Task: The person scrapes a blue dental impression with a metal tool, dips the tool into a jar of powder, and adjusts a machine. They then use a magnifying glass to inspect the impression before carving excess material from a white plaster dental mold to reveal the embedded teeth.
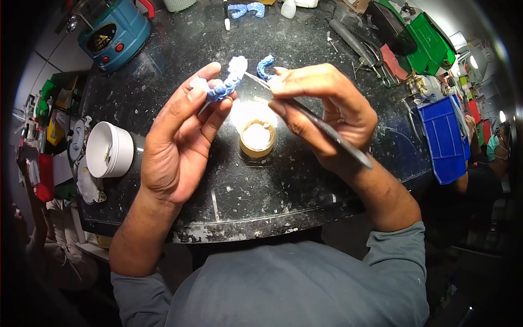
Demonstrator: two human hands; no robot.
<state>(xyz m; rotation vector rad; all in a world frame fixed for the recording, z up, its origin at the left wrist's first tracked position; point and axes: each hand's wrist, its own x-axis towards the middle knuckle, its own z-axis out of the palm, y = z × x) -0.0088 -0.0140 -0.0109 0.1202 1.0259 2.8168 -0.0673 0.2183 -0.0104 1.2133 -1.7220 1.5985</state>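
Note:
My left hand [182, 133] holds a blue dental impression [227, 82] with white plaster on it, raised above the dark bench. My right hand [327, 109] grips a thin metal spatula [321, 126], its tip touching the impression near 470,145. A second blue piece [265, 66] shows just behind the spatula tip. Below the hands a small round yellow cup [257, 139] of white plaster stands on the bench top [261, 196].
A white round container [109, 150] stands at the left. A blue machine [114, 35] sits at the back left, another blue impression [246, 9] at the back. Green [430, 46] and blue [444, 136] bins and hand tools lie at the right, where another person [490, 163] sits.

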